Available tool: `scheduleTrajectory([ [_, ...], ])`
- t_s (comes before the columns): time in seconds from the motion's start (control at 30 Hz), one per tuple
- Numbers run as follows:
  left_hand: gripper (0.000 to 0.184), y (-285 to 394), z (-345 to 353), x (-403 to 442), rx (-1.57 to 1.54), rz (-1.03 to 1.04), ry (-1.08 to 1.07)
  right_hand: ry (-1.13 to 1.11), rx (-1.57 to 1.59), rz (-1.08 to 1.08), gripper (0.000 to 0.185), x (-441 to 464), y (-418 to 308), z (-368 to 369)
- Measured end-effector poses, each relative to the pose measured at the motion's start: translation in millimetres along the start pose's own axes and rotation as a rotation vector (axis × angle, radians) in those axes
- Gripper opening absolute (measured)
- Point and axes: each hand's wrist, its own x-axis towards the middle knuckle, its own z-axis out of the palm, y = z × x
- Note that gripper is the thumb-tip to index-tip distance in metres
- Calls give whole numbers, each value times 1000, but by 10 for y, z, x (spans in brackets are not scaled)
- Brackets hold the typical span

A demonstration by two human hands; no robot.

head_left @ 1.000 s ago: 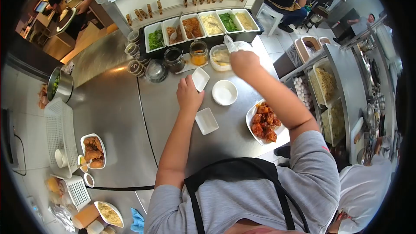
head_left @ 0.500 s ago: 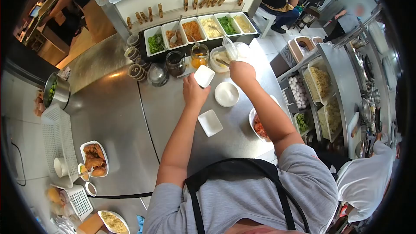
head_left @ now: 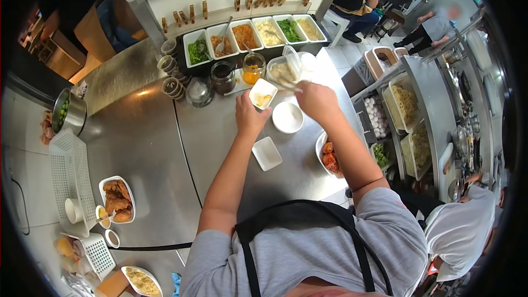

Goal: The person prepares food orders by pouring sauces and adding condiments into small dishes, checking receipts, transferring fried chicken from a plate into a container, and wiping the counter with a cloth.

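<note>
My left hand (head_left: pixel 250 114) grips a small white square bowl (head_left: pixel 265 84) by its side, tilted, with some pale yellow food inside. My right hand (head_left: pixel 318 102) is closed round a slim metal utensil (head_left: pixel 287 84), blurred by motion, whose far end is between the bowl and a clear plastic tub (head_left: pixel 270 80). Pale food lies in the tub, and its lid (head_left: pixel 293 61) leans up at the right. Below my hands are a round white bowl (head_left: pixel 287 117) and another white square bowl (head_left: pixel 267 154), both with nothing in them.
Topping tubs (head_left: pixel 242 54) line the back; in front stand an orange-filled jar (head_left: pixel 253 72) and a dark jar (head_left: pixel 223 81). A bowl of red-sauced pieces (head_left: pixel 330 159) is under my right forearm. Fried pieces (head_left: pixel 118 198) lie at left. Another person (head_left: pixel 461 234) works at right.
Pale yellow food now shows in the held bowl, which had nothing visible in it before. My right hand has moved slightly right and down with the utensil, away from the tub.
</note>
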Motion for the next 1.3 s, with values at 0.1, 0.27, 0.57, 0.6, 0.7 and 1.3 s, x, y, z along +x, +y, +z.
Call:
scheduleTrajectory([
  [0.1,68,-1,17,-18,10,-53,-29,-88,-141,85,19,299,-25,-53],
  [0.27,66,30,17,-32,60,-75,-59,-270,-293,85,22,660,-216,39],
  [0.57,65,-18,30,5,64,-40,-41,-142,-201,75,22,699,-18,70],
  [0.6,66,-11,25,16,60,-51,-47,-123,-191,80,22,690,44,51],
  [0.7,66,7,20,17,44,-80,-63,-43,-76,40,22,476,76,-134],
  [1.3,68,-24,9,-1,-23,-43,-67,-109,-120,146,20,630,-165,425],
])
